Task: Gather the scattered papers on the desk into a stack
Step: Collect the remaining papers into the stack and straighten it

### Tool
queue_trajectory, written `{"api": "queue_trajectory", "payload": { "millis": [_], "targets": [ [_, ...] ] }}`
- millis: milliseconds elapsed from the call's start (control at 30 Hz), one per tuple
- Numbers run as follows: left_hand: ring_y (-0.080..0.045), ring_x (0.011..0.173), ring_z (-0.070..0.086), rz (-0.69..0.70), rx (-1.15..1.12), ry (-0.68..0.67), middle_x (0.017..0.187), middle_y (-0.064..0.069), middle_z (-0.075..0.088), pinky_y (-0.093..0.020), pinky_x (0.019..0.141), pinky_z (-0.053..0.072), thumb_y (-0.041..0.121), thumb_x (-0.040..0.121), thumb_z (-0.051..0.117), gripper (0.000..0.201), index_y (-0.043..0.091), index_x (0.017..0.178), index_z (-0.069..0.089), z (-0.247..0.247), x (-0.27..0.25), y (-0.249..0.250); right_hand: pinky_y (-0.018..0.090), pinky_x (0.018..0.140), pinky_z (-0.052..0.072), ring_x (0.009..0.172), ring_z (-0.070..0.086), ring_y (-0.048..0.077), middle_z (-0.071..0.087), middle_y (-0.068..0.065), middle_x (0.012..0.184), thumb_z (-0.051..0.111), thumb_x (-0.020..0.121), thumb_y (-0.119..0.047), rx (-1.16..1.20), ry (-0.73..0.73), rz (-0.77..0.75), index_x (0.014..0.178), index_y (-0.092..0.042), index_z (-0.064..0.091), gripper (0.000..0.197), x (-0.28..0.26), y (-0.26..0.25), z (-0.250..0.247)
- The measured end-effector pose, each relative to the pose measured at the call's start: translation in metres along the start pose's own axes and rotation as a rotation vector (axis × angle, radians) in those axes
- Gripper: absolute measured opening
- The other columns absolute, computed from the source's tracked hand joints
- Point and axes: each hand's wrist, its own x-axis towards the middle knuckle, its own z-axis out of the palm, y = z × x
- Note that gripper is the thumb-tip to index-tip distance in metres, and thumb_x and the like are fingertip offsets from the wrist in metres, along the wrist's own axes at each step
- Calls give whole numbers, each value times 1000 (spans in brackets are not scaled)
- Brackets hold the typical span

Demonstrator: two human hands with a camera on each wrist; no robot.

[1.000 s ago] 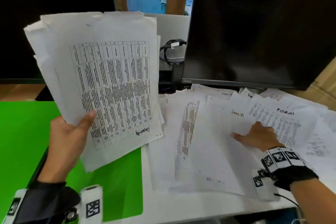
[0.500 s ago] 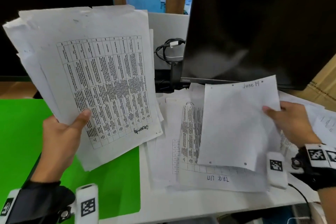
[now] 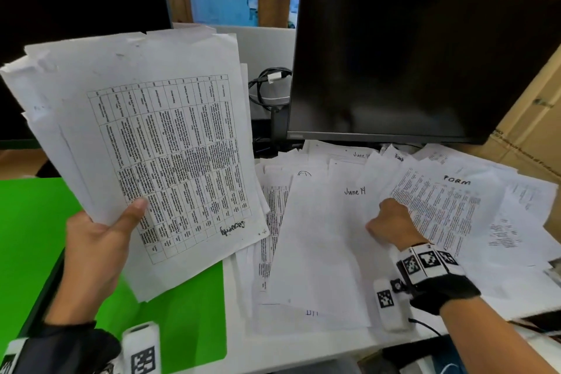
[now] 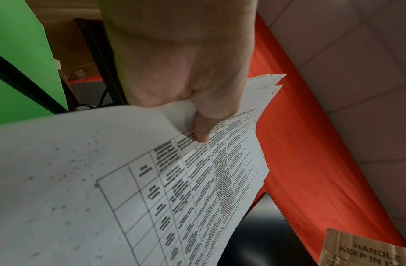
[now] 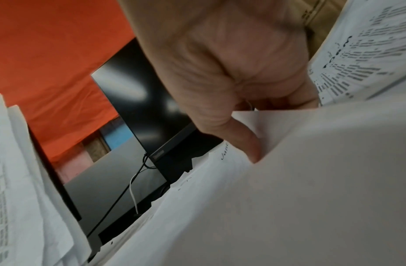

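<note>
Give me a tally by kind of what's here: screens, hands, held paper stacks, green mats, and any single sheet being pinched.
Dark screens: 2, left screen and right screen
Hands: 2, left hand and right hand
Paper stack held by left hand: 1
June 14 sheet pinched by right hand: 1
Green mat: 1
Total: 7
Loose papers overlap too much to count.

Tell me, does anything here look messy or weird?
Yes. The papers on the desk lie fanned and overlapping at crooked angles below the monitor. The stack in the left hand has uneven, ragged edges too.
</note>
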Motion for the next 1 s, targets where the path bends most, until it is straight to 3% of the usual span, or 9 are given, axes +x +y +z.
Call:
{"api": "queue_trajectory", "payload": {
  "millis": [67,133,267,400,467,633,767,900,1000],
  "targets": [
    [-21,88,63,4,-7,3,83,14,69,-26,74,55,11,91,64,12,23,91,63,2,-2,2,25,72,49,83,55,26,59,17,103,58,81,1,55,8,-12,109,5,56,28,-1,-1,-2],
    [-22,88,62,0,-4,-5,92,9,65,-37,85,49,11,91,64,12,23,91,63,2,-2,4,25,69,49,83,60,27,62,15,97,59,81,1,109,2,-36,99,3,58,18,-3,-2,-7],
    [-27,94,62,-11,-9,-2,95,10,63,-39,90,45,11,91,64,17,15,107,63,0,0,5,23,68,42,88,59,25,59,4,82,62,87,-4,247,2,-96,95,-6,58,10,-10,-11,-16],
    [-29,99,61,-15,-6,-8,95,9,63,-40,89,45,11,91,63,17,15,108,63,-1,-1,2,31,94,44,117,50,32,49,16,129,66,85,-39,-13,-102,-58,131,-4,45,62,-15,-25,-2],
    [-29,98,61,-26,2,-18,92,9,63,-39,88,46,11,92,63,13,23,95,63,0,-2,2,40,101,41,123,42,38,36,21,136,65,83,-47,-196,-126,-66,136,-6,36,73,-19,-33,8],
    [-15,82,62,4,52,-12,76,20,64,-13,61,50,13,93,62,7,18,94,65,3,-6,6,35,96,46,119,51,32,46,20,131,67,86,-19,-116,-88,-67,131,1,33,60,-21,-49,20],
    [-26,86,59,6,45,-7,84,13,62,-23,66,45,14,93,62,9,13,102,61,4,-8,5,36,92,51,115,55,34,51,22,128,66,84,-3,81,-43,-8,130,7,35,57,-21,-50,18],
    [-31,105,62,-15,-23,-41,86,20,70,-44,91,47,27,87,65,15,39,94,70,1,-3,1,25,70,46,94,60,29,59,15,95,66,85,-4,192,17,-16,104,3,50,26,-21,-38,2],
    [-19,103,63,-4,-83,-67,91,36,68,-44,97,45,22,88,65,41,63,88,66,8,1,6,23,72,42,101,62,32,65,19,102,67,86,-8,304,105,17,107,6,60,26,-16,-17,-26]
  ]
}}
